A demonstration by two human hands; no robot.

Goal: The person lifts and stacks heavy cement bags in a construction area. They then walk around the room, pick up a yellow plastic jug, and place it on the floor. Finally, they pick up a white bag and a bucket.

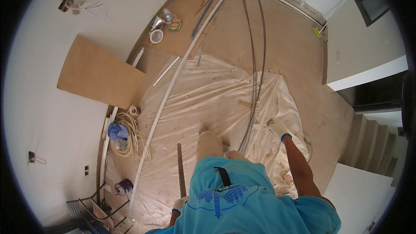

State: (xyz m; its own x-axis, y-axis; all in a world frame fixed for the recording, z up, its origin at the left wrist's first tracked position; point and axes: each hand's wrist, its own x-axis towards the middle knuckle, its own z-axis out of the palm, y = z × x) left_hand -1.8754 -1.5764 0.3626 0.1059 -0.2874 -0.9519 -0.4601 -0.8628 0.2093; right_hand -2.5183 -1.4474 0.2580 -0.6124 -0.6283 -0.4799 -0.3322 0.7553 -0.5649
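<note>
My left hand (180, 203), in a pale work glove, is beside my hip at the lower edge. It is closed around the end of a long dark grey stick (181, 169) that points forward over the plastic sheet. My right hand (277, 128), in a pale glove with a blue cuff, reaches out to the right above the crumpled, dusty sheet (208, 86). Its fingers blend into the sheet, so their pose is unclear. Two dark cables (254, 60) run lengthwise over the sheet between my hands and pass near my feet.
A long white pipe (169, 86) lies along the left. Beside it are a coiled cream hose (130, 141), a blue cap (117, 131), a purple can (124, 187) and a brown board (97, 73) against the wall. Stairs (368, 143) are at right; a green-headed broom (317, 32) stands far right.
</note>
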